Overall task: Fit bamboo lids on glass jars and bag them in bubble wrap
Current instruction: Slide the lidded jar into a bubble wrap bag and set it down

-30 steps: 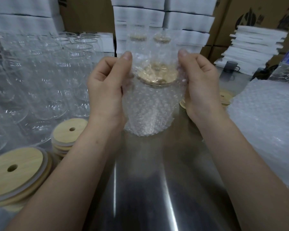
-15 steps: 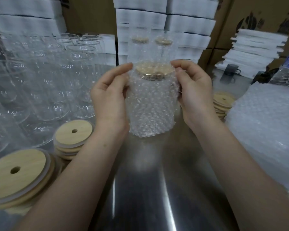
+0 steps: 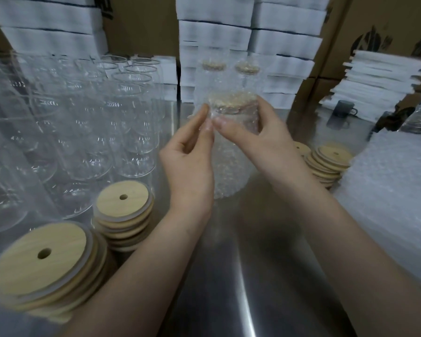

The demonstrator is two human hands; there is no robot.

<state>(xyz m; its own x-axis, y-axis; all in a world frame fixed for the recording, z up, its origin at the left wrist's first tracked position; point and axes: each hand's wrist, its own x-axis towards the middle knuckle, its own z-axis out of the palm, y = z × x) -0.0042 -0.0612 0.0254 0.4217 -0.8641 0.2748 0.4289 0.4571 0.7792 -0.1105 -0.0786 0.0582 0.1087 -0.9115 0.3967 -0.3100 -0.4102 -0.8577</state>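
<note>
On steel table (image 3: 229, 276), wrapped jar (image 3: 231, 171); cardboard boxes (image 3: 374, 27) behind.

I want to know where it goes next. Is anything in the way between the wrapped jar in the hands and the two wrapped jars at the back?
Nothing visible. The wrapped jar, held by the left hand and right hand, has only bare metal table toward the two finished jars. Bare glasses stand off left.
</note>
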